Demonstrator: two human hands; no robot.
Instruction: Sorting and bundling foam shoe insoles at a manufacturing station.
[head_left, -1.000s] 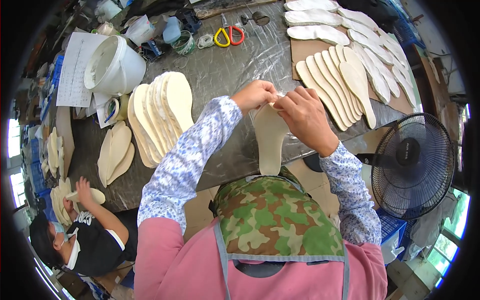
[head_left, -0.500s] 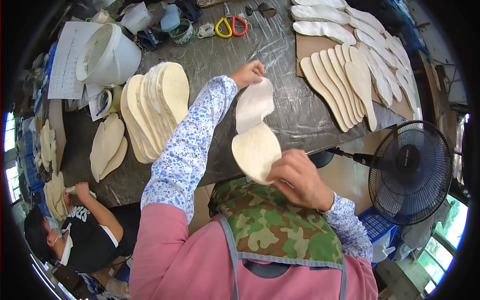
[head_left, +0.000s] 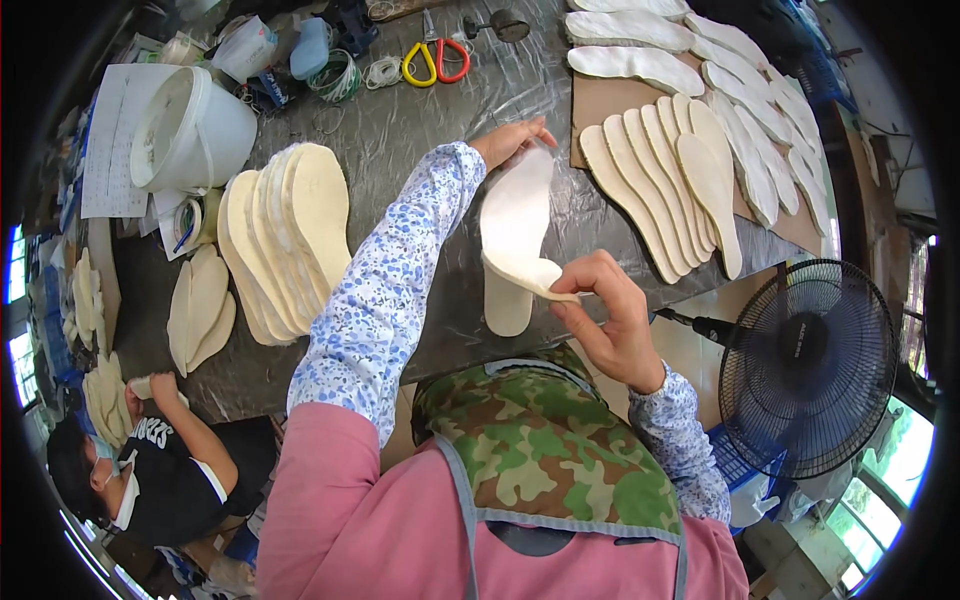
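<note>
A white insole (head_left: 517, 205) lies lengthwise on the table in front of me, its far part flat. Its near end curls up, pinched at the edge between thumb and fingers of my right hand (head_left: 610, 315). Below the curl shows the cream rounded end of another insole (head_left: 508, 308); the rest of that one is covered. At the far tip, my left hand (head_left: 512, 142) rests with its fingers stretched out to the right, touching the insole's edge. The left thumb is partly hidden.
Upright rows of cream insoles (head_left: 318, 215) stand left, others (head_left: 640, 185) lean right beside white insoles (head_left: 640, 68). Scissors (head_left: 436, 62) and a white bucket (head_left: 205, 130) sit at the back. A fan (head_left: 808, 365) stands right; a co-worker (head_left: 190, 440) is at left.
The white insole, folded over before, now lies flatter, with only its near end raised. My left fingers have straightened from a pinch. The rounded end underneath has come into sight.
</note>
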